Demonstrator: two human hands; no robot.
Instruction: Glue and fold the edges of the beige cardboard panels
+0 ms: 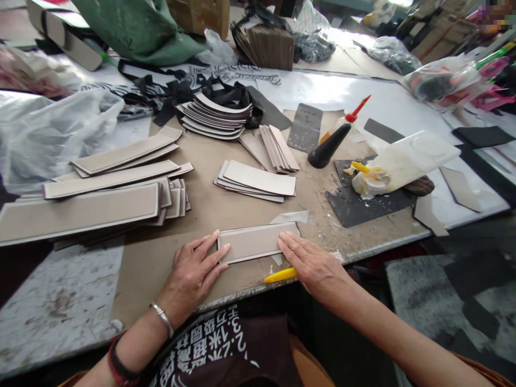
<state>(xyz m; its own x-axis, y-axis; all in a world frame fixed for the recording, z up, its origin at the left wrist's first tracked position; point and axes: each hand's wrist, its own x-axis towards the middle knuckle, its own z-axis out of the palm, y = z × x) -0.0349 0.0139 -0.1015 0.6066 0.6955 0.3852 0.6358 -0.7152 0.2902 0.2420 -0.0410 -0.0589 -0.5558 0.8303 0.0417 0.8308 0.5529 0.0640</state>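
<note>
A beige rectangular panel (252, 243) with a pale border and dark edge lies flat near the table's front edge. My left hand (195, 267) rests at its left end, fingers spread, fingertips on the panel's corner. At the other end, my right hand (308, 257) lies with its fingers stretched out over the panel. A yellow pointed tool (281, 276) sits partly beneath the right hand, its far end hidden. Behind the panel is a strip of whitish film (289, 216). A short stack of similar pale pieces (258, 180) lies just beyond.
Piles of long beige panels (88, 207) stand at left. Farther back are curved pieces (215, 115) and black straps (229, 94). On the right are a white plastic bottle (415, 158) with a yellow nozzle, a black cone-shaped object (328, 146) and a dark board (373, 207).
</note>
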